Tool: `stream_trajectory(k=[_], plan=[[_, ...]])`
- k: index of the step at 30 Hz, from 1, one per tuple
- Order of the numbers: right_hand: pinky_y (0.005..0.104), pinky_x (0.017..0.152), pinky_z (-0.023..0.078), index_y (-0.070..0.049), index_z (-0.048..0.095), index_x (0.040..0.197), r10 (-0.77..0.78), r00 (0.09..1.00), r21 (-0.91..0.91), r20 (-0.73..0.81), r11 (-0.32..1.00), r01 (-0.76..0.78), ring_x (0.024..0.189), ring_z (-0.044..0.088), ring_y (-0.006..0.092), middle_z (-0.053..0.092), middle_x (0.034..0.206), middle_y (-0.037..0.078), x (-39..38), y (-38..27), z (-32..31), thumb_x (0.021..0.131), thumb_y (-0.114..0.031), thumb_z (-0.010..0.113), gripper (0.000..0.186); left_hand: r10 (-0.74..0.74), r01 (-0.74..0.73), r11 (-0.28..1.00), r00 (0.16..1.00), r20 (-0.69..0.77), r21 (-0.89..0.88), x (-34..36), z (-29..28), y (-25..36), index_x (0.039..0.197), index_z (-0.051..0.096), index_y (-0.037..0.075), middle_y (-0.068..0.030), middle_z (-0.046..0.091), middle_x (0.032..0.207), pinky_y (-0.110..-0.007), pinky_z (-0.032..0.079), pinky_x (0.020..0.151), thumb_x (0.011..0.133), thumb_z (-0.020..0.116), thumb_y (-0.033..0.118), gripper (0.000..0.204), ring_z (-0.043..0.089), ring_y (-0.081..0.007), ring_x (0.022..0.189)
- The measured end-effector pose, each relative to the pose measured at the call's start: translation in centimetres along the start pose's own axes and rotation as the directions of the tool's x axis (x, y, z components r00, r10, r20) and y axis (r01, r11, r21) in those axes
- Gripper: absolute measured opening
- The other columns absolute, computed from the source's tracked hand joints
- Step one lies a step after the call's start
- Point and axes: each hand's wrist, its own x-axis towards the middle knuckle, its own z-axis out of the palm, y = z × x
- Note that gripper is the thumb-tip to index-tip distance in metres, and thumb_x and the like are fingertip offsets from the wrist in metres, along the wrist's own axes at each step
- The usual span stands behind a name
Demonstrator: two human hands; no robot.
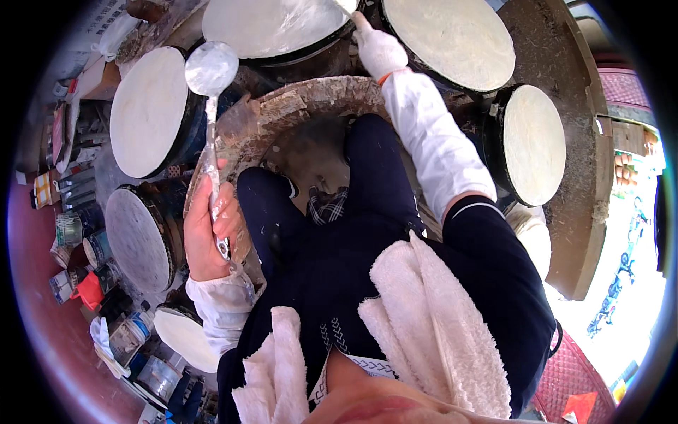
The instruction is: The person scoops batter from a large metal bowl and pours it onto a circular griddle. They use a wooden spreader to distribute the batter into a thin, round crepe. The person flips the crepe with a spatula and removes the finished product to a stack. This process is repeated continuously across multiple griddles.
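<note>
My left hand (212, 222) grips the coated handle of a large spoon-like tool (210, 69), whose round head, smeared with white, points upward beside a white-topped drum (141, 113). My right hand (378, 49), in a white glove below a long white sleeve, reaches to the top edge between two bigger white-topped drums (268, 25) (445, 39). Its fingers are around the end of a pale, thin tool (348, 7), mostly hidden or cut off by the view's edge.
More pale-topped drums stand right (530, 145) and left (138, 237). A crusted curved rim (304, 90) circles my knees. Cans and jars (70, 227) crowd the left; a brown board (579, 212) stands right, with bright ground and parked bikes beyond.
</note>
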Motion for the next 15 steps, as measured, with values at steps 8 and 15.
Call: stream_trajectory(k=[8, 15], plan=[[0.0538, 0.077, 0.054, -0.031, 0.046, 0.143, 0.255, 0.967, 0.2, 0.029, 0.946, -0.255, 0.091, 0.068, 0.0436, 0.07, 0.101, 0.022, -2.0, -1.9, 2.1, 0.1, -0.032, 0.052, 0.044, -0.018, 0.017, 1.0, 0.999, -0.029, -0.016, 0.2, 0.0, -0.1, 0.14, 0.042, -0.001, -0.0003, 0.041, 0.071, -0.018, 0.031, 0.038, 0.11, 0.038, 0.02, 0.036, 0.036, -0.0038, 0.045], [0.049, 0.09, 0.052, -0.005, 0.066, 0.119, 0.273, 0.962, 0.547, 0.016, 0.803, -0.237, 0.105, 0.066, 0.0401, 0.068, 0.111, 0.027, 11.4, 1.8, 4.4, 0.094, -0.03, 0.052, 0.038, -0.032, 0.034, 0.996, 0.999, 0.022, -0.084, 0.3, 0.1, -0.2, 0.137, 0.043, -0.002, -0.0018, 0.043, 0.07, -0.02, 0.033, 0.037, 0.109, 0.039, 0.018, 0.035, 0.038, -0.0052, 0.045]])
